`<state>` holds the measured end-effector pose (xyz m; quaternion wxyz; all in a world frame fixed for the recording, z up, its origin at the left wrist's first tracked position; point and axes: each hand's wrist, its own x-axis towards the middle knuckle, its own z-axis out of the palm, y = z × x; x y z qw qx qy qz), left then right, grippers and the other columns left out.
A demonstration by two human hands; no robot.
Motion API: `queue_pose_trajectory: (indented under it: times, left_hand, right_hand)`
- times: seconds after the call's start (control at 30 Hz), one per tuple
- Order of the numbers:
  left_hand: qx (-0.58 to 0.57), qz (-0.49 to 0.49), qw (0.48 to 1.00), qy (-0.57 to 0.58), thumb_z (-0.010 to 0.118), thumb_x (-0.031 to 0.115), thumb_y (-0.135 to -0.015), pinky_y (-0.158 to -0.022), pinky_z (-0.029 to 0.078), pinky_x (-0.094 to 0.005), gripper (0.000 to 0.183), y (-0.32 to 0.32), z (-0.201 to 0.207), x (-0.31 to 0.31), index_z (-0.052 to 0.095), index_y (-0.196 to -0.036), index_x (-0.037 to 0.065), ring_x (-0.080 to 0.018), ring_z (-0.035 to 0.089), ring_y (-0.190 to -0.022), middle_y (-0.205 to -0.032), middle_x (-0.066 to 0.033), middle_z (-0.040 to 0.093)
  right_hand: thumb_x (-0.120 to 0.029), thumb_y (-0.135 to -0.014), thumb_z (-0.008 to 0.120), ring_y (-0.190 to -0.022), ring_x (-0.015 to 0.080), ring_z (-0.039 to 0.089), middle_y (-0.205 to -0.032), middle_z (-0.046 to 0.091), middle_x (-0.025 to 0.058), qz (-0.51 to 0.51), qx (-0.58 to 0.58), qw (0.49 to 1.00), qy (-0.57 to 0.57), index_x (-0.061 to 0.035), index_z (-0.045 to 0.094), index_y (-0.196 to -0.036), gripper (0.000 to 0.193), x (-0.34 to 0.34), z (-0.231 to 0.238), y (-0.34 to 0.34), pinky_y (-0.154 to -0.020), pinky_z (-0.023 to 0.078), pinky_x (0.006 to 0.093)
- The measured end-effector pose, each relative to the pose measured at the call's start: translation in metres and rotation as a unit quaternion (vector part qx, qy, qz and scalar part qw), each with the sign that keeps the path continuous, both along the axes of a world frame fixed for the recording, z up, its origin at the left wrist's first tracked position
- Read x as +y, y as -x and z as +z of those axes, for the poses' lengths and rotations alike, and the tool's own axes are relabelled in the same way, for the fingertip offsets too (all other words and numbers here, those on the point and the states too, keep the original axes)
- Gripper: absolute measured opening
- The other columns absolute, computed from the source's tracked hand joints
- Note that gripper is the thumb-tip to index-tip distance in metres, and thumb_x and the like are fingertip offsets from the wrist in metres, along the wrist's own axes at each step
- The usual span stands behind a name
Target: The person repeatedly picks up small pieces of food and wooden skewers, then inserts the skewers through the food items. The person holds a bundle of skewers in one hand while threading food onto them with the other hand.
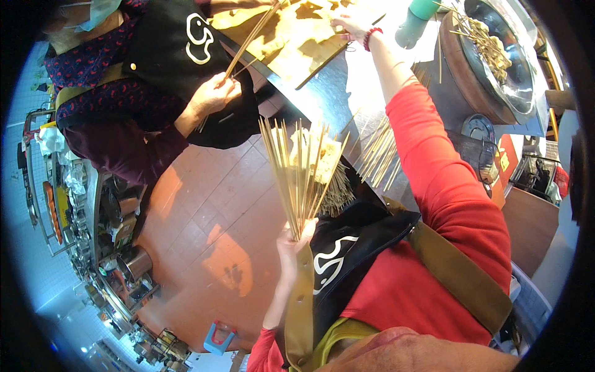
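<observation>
My left hand (291,243) is closed around the lower ends of a fanned bundle of thin bamboo skewers (291,180). Pale yellow food pieces (325,162) show among the upper parts of the sticks. Far out over the metal table, my right hand (353,28) stretches its fingers beside pale yellow sheets of food (285,46) on a board; nothing is visible in it. A red bead bracelet circles that wrist. Loose skewers (381,152) lie on the table below my right forearm.
Across from me, a co-worker's hand (214,96) grips several skewers. At the right stands a large metal bowl (524,93) with skewered food, near a dark wooden-looking tub side. A green container (424,8) is at the far edge; kitchen shelves (93,211) line the left.
</observation>
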<state>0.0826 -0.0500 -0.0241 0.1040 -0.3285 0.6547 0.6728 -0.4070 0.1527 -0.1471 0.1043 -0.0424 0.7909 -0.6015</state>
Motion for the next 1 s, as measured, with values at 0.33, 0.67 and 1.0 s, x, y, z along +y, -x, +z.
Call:
queue_pose_trajectory:
  times: [0.33, 0.67, 1.0]
  left_hand:
    - [0.01, -0.031, 0.999, 0.005, 0.063, 0.016, -0.086, -0.066, 0.042, -0.0211, 0.018, 0.019, 0.044, 0.003, 0.063, -0.095, 0.001, -0.0059, 0.051, -0.071, -0.078, 0.0021, 0.059]
    - [0.1, -0.076, 0.99, 0.071, 0.062, 0.018, -0.087, -0.048, 0.03, -0.017, 0.02, 0.008, 0.044, -0.016, 0.067, -0.095, 0.001, -0.0014, 0.04, -0.054, -0.073, 0.0013, 0.058]
    - [0.129, -0.128, 0.98, 0.081, 0.061, 0.018, -0.085, -0.073, 0.041, -0.026, 0.019, -0.003, 0.039, -0.023, 0.067, -0.094, 0.002, -0.0118, 0.054, -0.081, -0.086, -0.0042, 0.059]
  right_hand:
    - [-0.024, -0.089, 0.053, -0.089, 0.012, 0.055, -0.103, 0.057, 0.0063, 0.066, -0.022, 0.946, 0.317, -0.0093, 0.045, -0.13, 0.045, 0.022, 0.119, -0.153, -0.074, 0.048, 0.0244]
    - [-0.022, -0.095, 0.044, -0.093, 0.0178, 0.054, -0.113, 0.055, 0.0129, 0.073, -0.128, 0.838, 0.525, 0.0037, 0.04, -0.127, 0.042, 0.032, 0.149, -0.259, -0.085, 0.046, 0.0312]
    - [-0.015, -0.091, 0.052, -0.114, 0.0274, 0.051, -0.118, 0.053, 0.0177, -0.018, -0.04, 0.813, 0.581, 0.0022, 0.044, -0.12, 0.035, 0.008, 0.17, -0.333, -0.101, 0.042, 0.039]
